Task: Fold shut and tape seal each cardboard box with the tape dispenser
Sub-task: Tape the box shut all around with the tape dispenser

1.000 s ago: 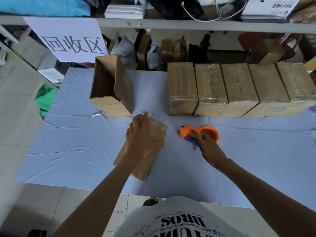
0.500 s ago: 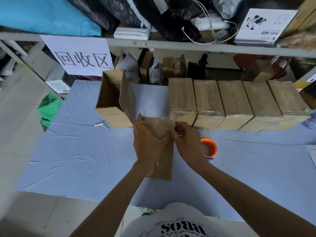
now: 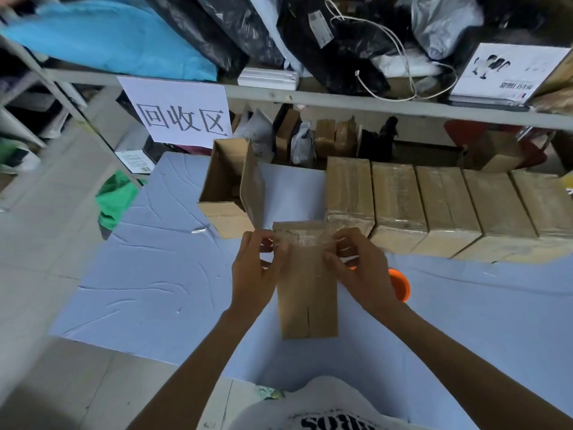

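Swung straight since earlier, the narrow brown cardboard box (image 3: 307, 293) points lengthwise away from the person. Left hand (image 3: 254, 271) and right hand (image 3: 362, 274) pinch its far end.

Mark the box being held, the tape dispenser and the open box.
held box (image 3: 307, 293): head view, middle of the face toward the camera.
tape dispenser (image 3: 402, 285): head view, visible orange rim.
open box (image 3: 228, 219): head view, near outer wall.
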### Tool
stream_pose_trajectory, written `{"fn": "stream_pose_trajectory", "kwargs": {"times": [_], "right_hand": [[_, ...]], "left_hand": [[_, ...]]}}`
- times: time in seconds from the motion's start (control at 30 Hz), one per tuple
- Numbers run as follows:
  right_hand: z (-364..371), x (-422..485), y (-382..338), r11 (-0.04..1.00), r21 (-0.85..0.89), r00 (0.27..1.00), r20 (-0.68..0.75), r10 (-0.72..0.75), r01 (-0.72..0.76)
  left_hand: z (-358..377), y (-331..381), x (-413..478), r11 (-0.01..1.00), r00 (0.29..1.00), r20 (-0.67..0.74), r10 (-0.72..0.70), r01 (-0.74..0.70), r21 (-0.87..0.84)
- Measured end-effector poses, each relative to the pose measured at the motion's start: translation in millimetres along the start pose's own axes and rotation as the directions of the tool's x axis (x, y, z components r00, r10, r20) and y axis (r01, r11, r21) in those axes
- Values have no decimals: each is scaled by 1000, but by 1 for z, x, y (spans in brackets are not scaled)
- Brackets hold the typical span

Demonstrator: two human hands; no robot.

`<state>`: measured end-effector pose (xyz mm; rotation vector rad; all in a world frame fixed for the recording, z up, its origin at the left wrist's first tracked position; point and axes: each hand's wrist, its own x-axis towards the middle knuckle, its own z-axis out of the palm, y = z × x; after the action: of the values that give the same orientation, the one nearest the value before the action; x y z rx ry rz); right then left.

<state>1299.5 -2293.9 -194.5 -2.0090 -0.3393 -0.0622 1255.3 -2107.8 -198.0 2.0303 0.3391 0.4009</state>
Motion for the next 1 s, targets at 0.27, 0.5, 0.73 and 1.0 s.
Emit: {"fn": "stream_pose_trajectory", "kwargs": {"times": [0.27, 0.5, 0.73, 1.0], "right_hand": [[-6, 3, -2, 987, -54, 988, 52, -146, 149], [-5, 9, -10, 1000, 1, 1000, -1, 11, -11], [-3, 14, -11, 978, 98, 982, -32, 189, -185], [2, 13, -12, 974, 92, 978, -4, 210, -209]], "left_hand": [[-12, -4, 14, 980, 976, 145, 162, -177, 94], [-10, 3, 17, 997, 992, 97, 76, -79, 26], [-11, 9, 13, 1000, 999, 50, -3, 3, 0], [-15, 11, 14, 1000, 997, 72, -28, 28, 7]]}}
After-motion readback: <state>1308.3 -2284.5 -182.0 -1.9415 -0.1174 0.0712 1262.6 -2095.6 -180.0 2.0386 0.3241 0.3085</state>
